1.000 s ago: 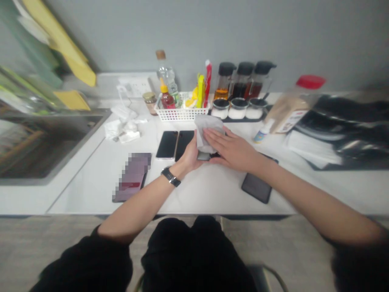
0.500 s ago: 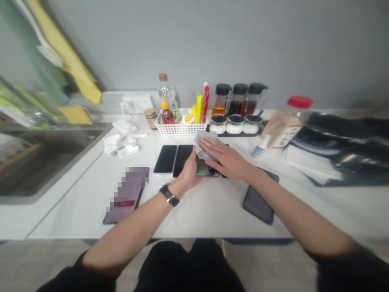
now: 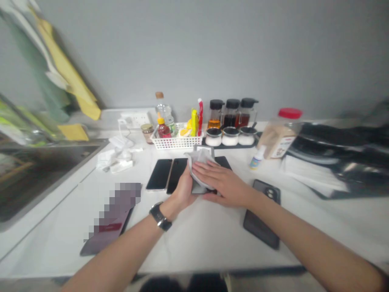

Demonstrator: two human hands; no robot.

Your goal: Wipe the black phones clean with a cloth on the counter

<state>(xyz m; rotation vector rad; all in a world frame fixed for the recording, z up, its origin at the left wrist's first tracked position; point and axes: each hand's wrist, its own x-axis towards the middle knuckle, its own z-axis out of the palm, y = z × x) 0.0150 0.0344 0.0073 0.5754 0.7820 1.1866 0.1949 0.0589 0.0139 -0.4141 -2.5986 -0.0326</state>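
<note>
Two black smartphones (image 3: 159, 174) lie face up just left of the left hand (image 3: 182, 192), whose fingers curl around a phone (image 3: 199, 188) near the middle of the white countertop (image 3: 194, 243). The right hand (image 3: 221, 186), fingers spread, presses a white cloth (image 3: 199, 160) onto that phone. A dark phone (image 3: 261, 223) lies face down further right.

Gray wall (image 3: 212, 52), wht counter (image 3: 200, 243), s/s sink (image 3: 36, 178)

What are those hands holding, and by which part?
The left hand holds a phone by its side edge, while the right hand lies flat, pressing a white cloth onto the phone's top.
</note>
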